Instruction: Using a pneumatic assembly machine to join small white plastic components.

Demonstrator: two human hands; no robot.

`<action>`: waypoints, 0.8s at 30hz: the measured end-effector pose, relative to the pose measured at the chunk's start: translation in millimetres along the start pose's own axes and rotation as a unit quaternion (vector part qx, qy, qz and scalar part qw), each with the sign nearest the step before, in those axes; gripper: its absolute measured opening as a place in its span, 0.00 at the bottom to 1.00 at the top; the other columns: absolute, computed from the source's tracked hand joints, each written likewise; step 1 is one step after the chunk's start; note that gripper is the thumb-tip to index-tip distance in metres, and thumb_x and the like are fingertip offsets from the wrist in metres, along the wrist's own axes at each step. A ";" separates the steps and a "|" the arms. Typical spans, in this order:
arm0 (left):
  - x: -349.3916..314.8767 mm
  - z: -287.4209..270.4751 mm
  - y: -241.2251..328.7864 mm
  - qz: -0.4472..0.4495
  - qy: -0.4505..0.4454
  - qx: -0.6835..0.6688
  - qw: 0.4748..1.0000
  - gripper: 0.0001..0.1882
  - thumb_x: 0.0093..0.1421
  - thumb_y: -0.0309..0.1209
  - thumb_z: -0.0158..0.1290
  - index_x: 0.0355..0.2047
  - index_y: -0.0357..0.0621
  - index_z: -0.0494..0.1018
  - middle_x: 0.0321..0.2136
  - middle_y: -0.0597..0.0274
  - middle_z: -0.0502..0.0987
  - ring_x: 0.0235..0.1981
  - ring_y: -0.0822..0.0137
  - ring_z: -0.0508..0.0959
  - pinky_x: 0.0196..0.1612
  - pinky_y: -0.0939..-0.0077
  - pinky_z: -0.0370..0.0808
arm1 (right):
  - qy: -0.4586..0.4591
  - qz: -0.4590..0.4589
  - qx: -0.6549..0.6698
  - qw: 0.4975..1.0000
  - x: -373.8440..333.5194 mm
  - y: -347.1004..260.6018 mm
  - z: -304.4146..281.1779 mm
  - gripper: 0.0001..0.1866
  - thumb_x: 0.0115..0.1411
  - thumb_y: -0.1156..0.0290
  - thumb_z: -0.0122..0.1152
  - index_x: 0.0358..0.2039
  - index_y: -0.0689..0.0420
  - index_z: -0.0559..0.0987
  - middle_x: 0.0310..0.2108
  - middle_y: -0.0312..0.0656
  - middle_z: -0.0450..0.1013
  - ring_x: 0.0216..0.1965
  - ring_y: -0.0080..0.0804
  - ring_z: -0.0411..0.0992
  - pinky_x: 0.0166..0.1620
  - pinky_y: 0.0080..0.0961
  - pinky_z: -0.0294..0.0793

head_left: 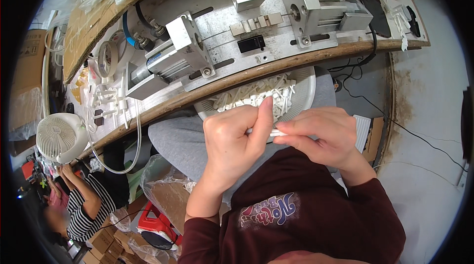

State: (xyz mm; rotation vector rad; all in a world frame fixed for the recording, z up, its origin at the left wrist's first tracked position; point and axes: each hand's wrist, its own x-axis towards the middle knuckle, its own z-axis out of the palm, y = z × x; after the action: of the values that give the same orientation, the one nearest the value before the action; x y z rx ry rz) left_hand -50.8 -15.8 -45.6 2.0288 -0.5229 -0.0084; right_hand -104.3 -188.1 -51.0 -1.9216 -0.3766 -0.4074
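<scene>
My left hand (236, 138) and my right hand (318, 135) meet over my lap, both closed on a small white plastic part (277, 133). The right thumb and fingertips pinch one end of it; the rest disappears into the left fist, so its full shape is hidden. Just beyond my hands a white basket (310, 83) rests on my lap, heaped with several white plastic pieces (256, 91). Past the bench edge stands a metal fixture (256, 24) with a small black block (251, 43), set between a left pneumatic cylinder (165, 59) and a right one (326, 12).
A wooden bench edge (296, 60) runs between the fixture and my lap. Left on the bench are a tape roll (107, 59), white plastic parts (109, 101) and a small fan (60, 138). A phone-like dark slab (373, 9) lies at right. Another person in stripes (94, 204) works at lower left.
</scene>
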 end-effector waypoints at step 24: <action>-2.4 -24.8 7.4 0.024 -0.090 -0.106 0.990 0.16 0.59 0.15 0.56 0.48 0.38 0.79 0.41 0.54 0.78 0.37 0.62 0.81 0.37 0.70 0.79 | 0.077 0.271 0.290 0.915 16.2 9.0 -10.2 0.10 0.58 0.81 0.68 0.40 0.66 0.79 0.29 0.40 0.79 0.26 0.18 0.77 0.28 0.15 0.75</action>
State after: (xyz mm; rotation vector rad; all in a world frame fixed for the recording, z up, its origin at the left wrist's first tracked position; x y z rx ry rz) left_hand -50.1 2.9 -27.5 1.8153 -0.6566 -0.2111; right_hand -87.0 -199.8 -47.5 -1.3197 0.1412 -0.0569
